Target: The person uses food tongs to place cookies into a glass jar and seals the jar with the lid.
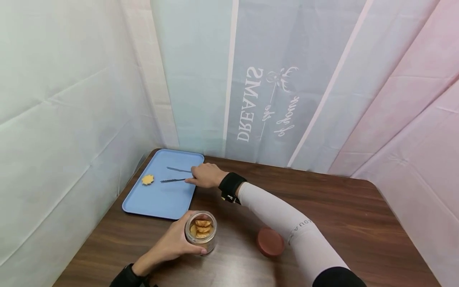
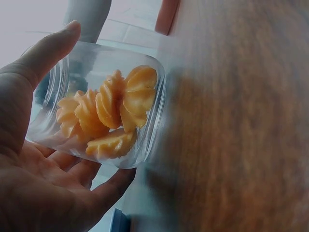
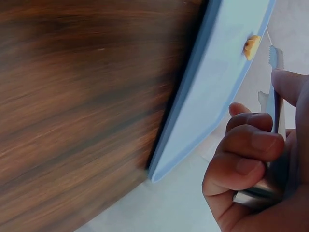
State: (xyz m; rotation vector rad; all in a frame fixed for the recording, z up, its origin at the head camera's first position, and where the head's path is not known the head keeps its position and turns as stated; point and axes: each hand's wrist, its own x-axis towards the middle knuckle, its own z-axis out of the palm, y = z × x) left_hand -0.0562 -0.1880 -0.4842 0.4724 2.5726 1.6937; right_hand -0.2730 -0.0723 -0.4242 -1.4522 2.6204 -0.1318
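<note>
My left hand point(image 1: 175, 238) grips a clear jar point(image 1: 210, 242) near the table's front, thumb on one side and fingers on the other. The jar has no lid on, and several golden ridged cookies point(image 2: 111, 106) lie inside. Over the right edge of a blue tray point(image 1: 157, 201), my right hand point(image 1: 208, 175) holds metal tongs point(image 1: 173, 180), fingers curled round them in the right wrist view. The tongs' serrated arms are spread apart with nothing between them. One flower-shaped cookie point(image 1: 148, 179) lies on the tray, left of the tong tips.
A round reddish-brown lid point(image 1: 270, 242) lies on the wooden table point(image 1: 337, 215), just left of the right sleeve point(image 1: 287, 215). Fabric curtains point(image 1: 201, 79) hang behind the table and at both sides. The tray sits at the table's far left corner.
</note>
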